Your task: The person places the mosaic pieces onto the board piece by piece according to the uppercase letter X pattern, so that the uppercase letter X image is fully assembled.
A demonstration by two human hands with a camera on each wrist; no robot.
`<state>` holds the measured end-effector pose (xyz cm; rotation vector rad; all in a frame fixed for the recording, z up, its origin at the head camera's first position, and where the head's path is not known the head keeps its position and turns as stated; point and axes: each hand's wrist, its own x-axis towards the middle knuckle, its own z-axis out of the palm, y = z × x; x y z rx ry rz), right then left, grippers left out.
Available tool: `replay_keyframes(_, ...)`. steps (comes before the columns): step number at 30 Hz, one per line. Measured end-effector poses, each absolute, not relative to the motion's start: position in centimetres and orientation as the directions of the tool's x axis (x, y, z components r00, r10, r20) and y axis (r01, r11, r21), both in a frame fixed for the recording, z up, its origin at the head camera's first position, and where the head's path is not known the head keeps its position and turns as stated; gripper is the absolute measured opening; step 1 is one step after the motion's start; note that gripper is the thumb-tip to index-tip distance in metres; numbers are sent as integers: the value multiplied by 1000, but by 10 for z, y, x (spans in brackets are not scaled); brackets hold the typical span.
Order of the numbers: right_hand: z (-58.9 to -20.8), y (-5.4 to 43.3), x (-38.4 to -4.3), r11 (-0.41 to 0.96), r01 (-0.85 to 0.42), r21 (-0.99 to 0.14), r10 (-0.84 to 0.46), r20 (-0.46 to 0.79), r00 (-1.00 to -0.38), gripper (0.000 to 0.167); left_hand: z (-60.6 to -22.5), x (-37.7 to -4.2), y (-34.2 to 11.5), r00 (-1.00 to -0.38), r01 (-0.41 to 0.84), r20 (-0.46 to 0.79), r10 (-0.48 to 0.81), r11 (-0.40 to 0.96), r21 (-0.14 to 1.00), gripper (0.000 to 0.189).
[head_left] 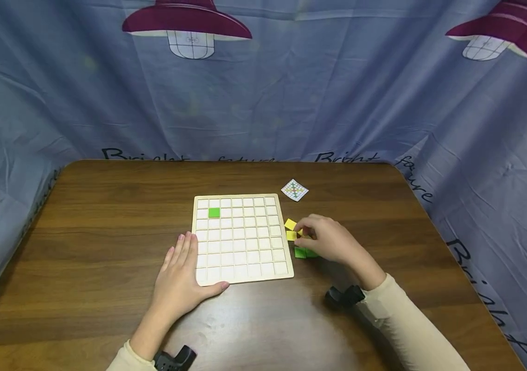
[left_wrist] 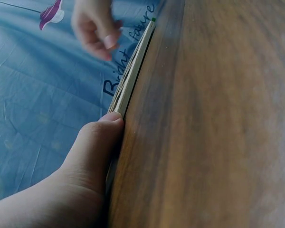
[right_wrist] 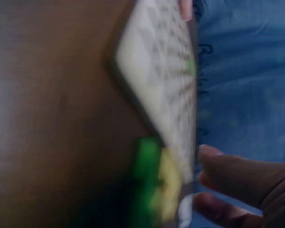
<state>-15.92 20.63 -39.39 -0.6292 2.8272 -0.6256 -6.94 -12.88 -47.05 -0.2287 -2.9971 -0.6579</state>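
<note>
Centrally, a pale square board (head_left: 240, 246) marked with a grid of white squares is laid flat on the wooden desk (head_left: 263, 330). A single green square (head_left: 214, 212) is set in its grid, in the second row from the far edge and the second column from the left. The board's left edge is touched by the straight fingers of the left hand (head_left: 181, 275), which are held close together, while the thumb is spread away from them and rested at the near edge, as is also seen from the left wrist. Just beyond the right edge, loose yellow tiles (head_left: 291, 235) are grouped, with green tiles (head_left: 300, 252) placed nearer the person. Above these tiles the right hand (head_left: 330, 238) is held, its thumb and fingertips spread apart; in the right wrist view the tiles are blurred, and nothing is seen pinched. Near the board's far right corner, a small card (head_left: 294, 190) printed with a coloured grid is laid on the desk. Black bands (head_left: 344, 297) are worn below both hands, and the scene is backed by a blue curtain (head_left: 272, 103) printed with lamps.
</note>
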Motion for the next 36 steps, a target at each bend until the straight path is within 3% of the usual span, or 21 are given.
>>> replay_keyframes(7,-430,233,-131,810,-333,-483,-372,15,-928,29,-469,-70,-127,-985,168,97,140,897,409,133)
replay_keyframes(17,-438,229,-128,809,-348,-474,-373,42,-927,23,-469,-70,-128,-986,165,101,136,896,412,133)
replay_keyframes(28,-428,212,-150,740,-305,-600,-340,59,-939,15,-469,-71,-130,-985,165,110,131,896,413,133)
replay_keyframes(36,-423,152,-178,613,-278,-740,-380,33,-925,13,-470,-70,-131,-988,150,92,123,898,413,134)
